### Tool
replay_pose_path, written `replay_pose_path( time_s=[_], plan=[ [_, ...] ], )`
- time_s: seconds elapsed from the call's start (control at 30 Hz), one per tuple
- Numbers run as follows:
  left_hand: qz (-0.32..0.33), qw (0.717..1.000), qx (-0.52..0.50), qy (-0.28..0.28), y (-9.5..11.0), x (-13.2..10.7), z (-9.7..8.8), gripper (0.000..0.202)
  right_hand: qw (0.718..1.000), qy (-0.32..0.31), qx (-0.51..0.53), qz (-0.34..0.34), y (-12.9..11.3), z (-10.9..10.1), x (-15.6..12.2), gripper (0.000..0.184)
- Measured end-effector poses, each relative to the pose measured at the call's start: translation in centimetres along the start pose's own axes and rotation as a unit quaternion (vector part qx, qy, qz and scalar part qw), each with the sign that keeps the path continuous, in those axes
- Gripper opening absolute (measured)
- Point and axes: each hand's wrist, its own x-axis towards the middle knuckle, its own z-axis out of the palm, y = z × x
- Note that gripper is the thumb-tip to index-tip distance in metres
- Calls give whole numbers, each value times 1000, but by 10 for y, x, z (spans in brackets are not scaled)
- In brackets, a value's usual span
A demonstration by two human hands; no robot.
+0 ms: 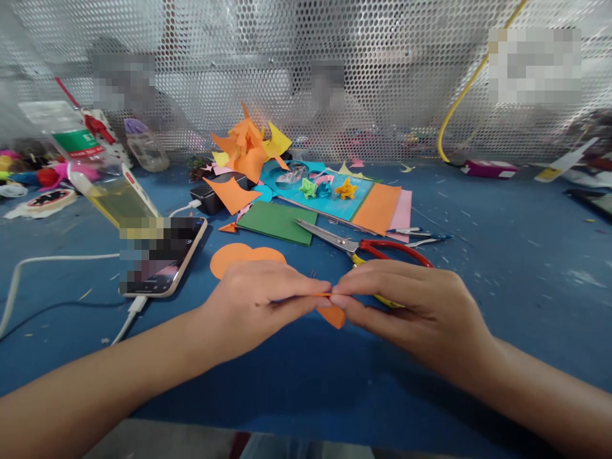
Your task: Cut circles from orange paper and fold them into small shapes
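My left hand (268,299) and my right hand (406,299) meet at the middle, both closed. Between their thumbs and fingers they pinch a small piece of orange paper (335,315). Its upper part shows as a thin edge, and a pointed part hangs below the fingertips. Much of it is hidden by the fingers. Just beyond my left hand lie orange paper rounds (239,258), partly covered by that hand. Behind my right hand rest scissors (344,242) with red and yellow handles, their blades over a green paper stack (282,223).
At left, a phone (165,255) with a white cable lies near a clear bottle (83,146). Further back are a blue sheet (335,197) with small folded paper stars (345,189), a pile of orange scraps (246,146) and a perforated metal screen (373,70).
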Motion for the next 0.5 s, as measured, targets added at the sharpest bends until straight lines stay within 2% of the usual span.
replay_pose_path(
  time_s=[0.1,0.23,0.4,0.5],
  plan=[
    [0,1000,-24,7,1,-1,0,15,999,3,25,36,0,0,1,8],
    [-31,998,-52,32,3,-1,0,14,990,-8,103,91,-1,0,5,8],
    [-48,994,-66,69,4,-1,1,14,988,-9,149,45,0,2,6,6],
    [-38,994,-76,61,4,0,1,15,991,15,131,29,1,2,6,8]
  ],
)
